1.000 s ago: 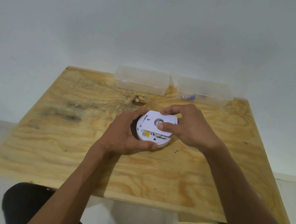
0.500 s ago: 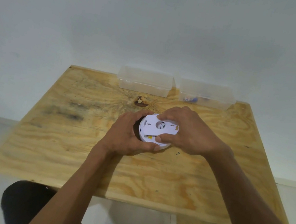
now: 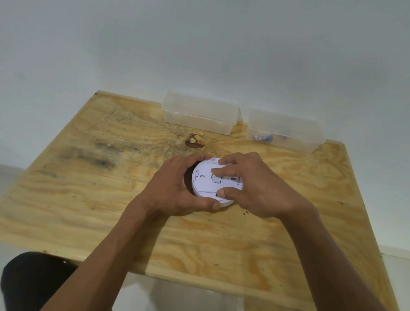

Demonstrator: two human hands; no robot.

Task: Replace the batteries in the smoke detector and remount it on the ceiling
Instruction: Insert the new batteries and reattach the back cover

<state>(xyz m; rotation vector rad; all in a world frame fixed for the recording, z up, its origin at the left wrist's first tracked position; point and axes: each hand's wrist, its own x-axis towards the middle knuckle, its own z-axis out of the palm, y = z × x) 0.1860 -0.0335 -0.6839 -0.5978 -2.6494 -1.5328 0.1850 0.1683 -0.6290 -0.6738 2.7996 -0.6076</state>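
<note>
A round white smoke detector (image 3: 206, 182) lies back side up near the middle of the plywood table (image 3: 87, 191). My left hand (image 3: 175, 185) wraps around its left and near rim. My right hand (image 3: 252, 186) grips it from the right, fingers lying across its flat top plate and the thumb on the near edge. The plate covers the back; no battery or yellow label shows. The detector's right half is hidden under my fingers.
Two clear plastic boxes stand along the table's far edge: the left box (image 3: 199, 113) looks empty, the right box (image 3: 286, 130) holds small blue and white items. A dark knot (image 3: 195, 142) marks the wood behind the detector. A white wall rises behind.
The white plate, tilted up a second ago with a yellow label showing beneath it, now lies flat on the detector. My right fingers have moved over the top.
</note>
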